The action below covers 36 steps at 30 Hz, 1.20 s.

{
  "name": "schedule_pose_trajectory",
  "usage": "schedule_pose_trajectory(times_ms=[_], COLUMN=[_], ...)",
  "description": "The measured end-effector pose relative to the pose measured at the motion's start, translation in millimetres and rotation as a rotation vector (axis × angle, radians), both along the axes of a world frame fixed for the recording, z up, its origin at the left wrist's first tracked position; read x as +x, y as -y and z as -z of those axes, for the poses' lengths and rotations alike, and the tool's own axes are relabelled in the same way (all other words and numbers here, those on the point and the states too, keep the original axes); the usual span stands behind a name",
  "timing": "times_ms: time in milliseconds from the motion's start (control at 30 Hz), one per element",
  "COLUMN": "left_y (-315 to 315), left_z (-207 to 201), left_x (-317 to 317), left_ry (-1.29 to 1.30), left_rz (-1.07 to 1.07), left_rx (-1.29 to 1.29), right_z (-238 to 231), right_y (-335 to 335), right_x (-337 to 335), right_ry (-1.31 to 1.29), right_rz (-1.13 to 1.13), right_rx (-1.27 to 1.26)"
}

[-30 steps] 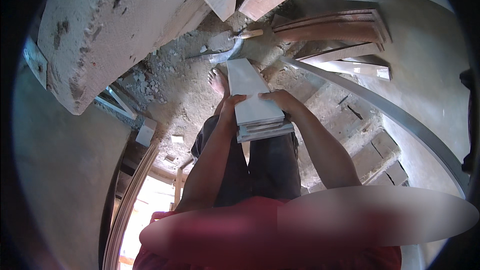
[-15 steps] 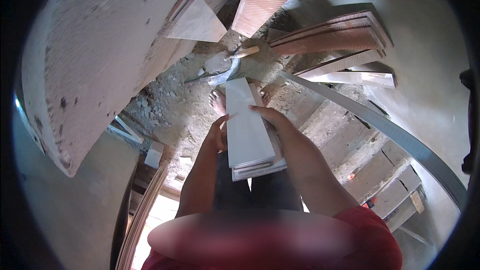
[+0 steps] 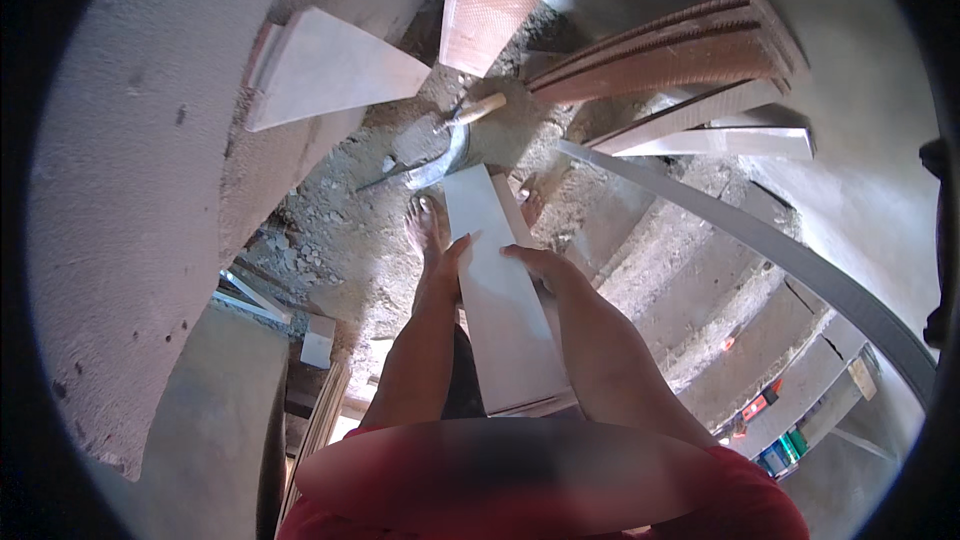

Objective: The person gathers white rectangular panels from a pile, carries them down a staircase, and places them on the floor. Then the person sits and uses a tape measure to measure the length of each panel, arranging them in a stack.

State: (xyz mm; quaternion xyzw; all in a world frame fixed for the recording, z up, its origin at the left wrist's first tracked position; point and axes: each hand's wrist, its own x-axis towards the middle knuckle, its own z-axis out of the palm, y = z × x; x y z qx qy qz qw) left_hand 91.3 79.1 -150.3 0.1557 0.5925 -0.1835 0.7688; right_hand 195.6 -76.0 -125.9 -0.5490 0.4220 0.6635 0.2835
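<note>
A small stack of long white tiles lies lengthwise in front of my body, between my two arms. My left hand grips the stack's left edge, thumb on top. From the other side, my right hand holds the right edge, its thumb also lying on the white face. The fingers of both hands are largely hidden under the tiles. Another tile's edge shows along the right of the top one. Beyond the stack's far end, a trowel with a wooden handle rests on the dusty floor.
Tiles with ribbed reddish backs lean at the far right, and another stands at the far middle. A pale tile leans at the left wall. A long metal bar slants across the right, above the steps. Rubble covers the left floor.
The tile stack has come nearer my body and turned slightly, its near end shifting right. Both hands remain on its edges. My view has shifted a little.
</note>
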Motion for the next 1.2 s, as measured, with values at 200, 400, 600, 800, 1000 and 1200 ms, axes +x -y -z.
schedule_pose_trajectory(times_ms=[200, 400, 600, 800, 1000, 1200], left_y=[-10.7, 32.6, 48.5, 68.0, 43.3, 13.0], left_z=[-55.2, -34.1, -27.8, -132.8, -292.4, -371.8], left_x=[11.2, -17.0, -59.0, -99.9, -156.0, -208.4], left_ry=[0.192, -0.054, -0.034, 0.030, 0.212, 0.218], left_rz=[0.110, 0.044, 0.070, 0.117, 0.482, 0.810], left_rx=[0.105, -0.069, -0.066, -0.065, -0.250, -0.542], right_z=[-17.9, -15.0, -54.4, -159.0, -313.2, -409.7], right_y=[13.6, 43.9, 52.8, 80.5, 116.7, 140.7], right_x=[-21.9, -58.1, -92.0, -134.2, -210.5, -320.7], right_ry=[0.151, 0.201, 0.275, 0.447, 0.680, 0.863], right_rz=[-0.053, -0.013, 0.087, 0.129, -0.064, -0.110], right_rx=[-0.097, -0.091, -0.063, 0.087, 0.107, 0.167])
